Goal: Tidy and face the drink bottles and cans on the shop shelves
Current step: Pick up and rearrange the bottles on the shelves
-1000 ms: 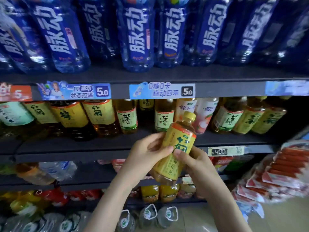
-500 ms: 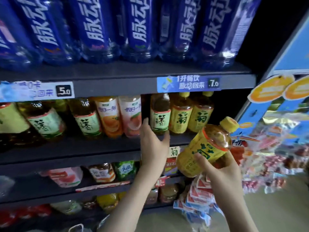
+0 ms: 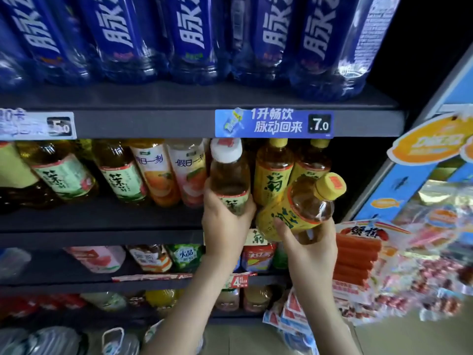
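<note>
My left hand grips a white-capped tea bottle with a green label at the right end of the middle shelf. My right hand holds a yellow-label, yellow-capped tea bottle, tilted with its cap up and to the right, just in front of the shelf edge. Two matching yellow-label bottles stand on the shelf behind it. Left of my left hand stand orange and peach drink bottles and green-label tea bottles.
Tall blue bottles fill the top shelf above a blue price tag. Lower shelves hold mixed drinks. Hanging packs of sausages and snacks crowd the right side, close to my right arm.
My left hand went from touching the shelf front to gripping the white-capped bottle. My right hand brought the yellow bottle up and closer to the shelf. The view moved nearer.
</note>
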